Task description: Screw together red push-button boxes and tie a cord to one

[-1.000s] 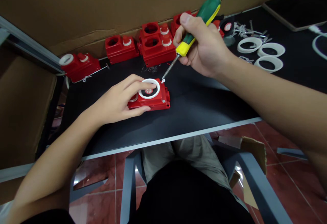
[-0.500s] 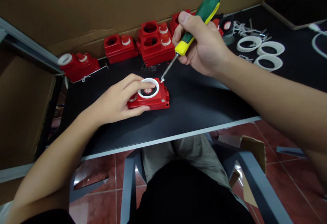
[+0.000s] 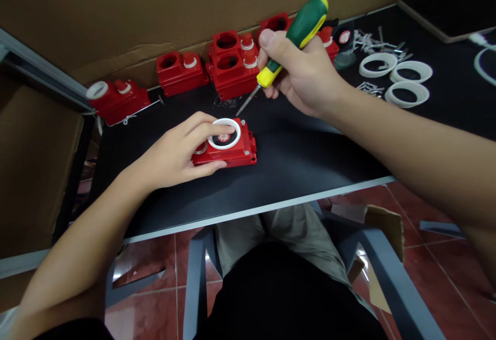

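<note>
My left hand (image 3: 182,149) grips a red plastic housing (image 3: 232,158) on the black table, its thumb along the near side and a finger across the white ring (image 3: 239,134) on top. Inside the ring lies a black disc with a red-and-white centre. A screw (image 3: 243,122) stands in the housing's far right corner, and another screw head (image 3: 247,152) sits at the near right corner. My right hand (image 3: 302,66) is closed around a green and yellow screwdriver (image 3: 308,22). Its tip hangs just behind the housing, apart from the standing screw.
Several red housings (image 3: 236,79) stand along the cardboard wall (image 3: 155,14). To the right lie white rings (image 3: 406,94), loose screws (image 3: 370,89), a clear disc (image 3: 344,61) and a tablet-like device (image 3: 449,14). A pale strip edges the table's front (image 3: 271,207).
The screwdriver tip has come off the screw in the far right corner and shifted left and slightly up with my right hand. My left hand and the housing stay put.
</note>
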Motion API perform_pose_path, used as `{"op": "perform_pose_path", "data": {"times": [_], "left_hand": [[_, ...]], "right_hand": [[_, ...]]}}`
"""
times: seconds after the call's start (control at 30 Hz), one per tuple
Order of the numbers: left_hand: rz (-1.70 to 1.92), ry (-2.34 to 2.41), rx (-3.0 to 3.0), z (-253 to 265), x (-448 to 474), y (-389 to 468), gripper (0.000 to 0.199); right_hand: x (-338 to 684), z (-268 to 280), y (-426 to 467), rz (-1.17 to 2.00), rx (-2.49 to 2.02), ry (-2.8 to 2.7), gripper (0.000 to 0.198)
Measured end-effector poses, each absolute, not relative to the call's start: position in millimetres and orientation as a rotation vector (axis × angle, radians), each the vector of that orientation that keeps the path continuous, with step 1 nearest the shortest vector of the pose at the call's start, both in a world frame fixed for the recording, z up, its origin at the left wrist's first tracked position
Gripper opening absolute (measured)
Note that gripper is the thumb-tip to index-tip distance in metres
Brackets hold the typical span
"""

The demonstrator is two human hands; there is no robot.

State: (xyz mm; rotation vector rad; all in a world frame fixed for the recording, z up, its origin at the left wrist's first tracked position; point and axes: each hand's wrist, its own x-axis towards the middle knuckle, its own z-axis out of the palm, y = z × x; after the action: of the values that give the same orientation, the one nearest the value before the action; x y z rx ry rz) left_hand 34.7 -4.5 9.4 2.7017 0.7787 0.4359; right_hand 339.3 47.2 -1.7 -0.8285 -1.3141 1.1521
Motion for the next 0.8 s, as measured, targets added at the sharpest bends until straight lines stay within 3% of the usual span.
{"op": "perform_pose_path", "data": {"times": [0.13, 0.3, 0.8], "left_hand": [[0.424, 0.787, 2.694, 10.7, 35.7, -5.5, 0.057], [0.429, 0.766, 2.716, 9.8, 35.5, -5.0, 0.056], [0.415, 0.777, 2.710, 11.8, 35.3, -4.5, 0.057]], "right_hand": [[338.6, -0.2, 45.6, 1.057, -0.800, -1.296, 0.062], [341.8, 6.0, 43.3, 0.989, -0.738, -1.280, 0.051], [339.8, 9.6, 35.8, 1.086, -0.724, -1.403, 0.076]]}}
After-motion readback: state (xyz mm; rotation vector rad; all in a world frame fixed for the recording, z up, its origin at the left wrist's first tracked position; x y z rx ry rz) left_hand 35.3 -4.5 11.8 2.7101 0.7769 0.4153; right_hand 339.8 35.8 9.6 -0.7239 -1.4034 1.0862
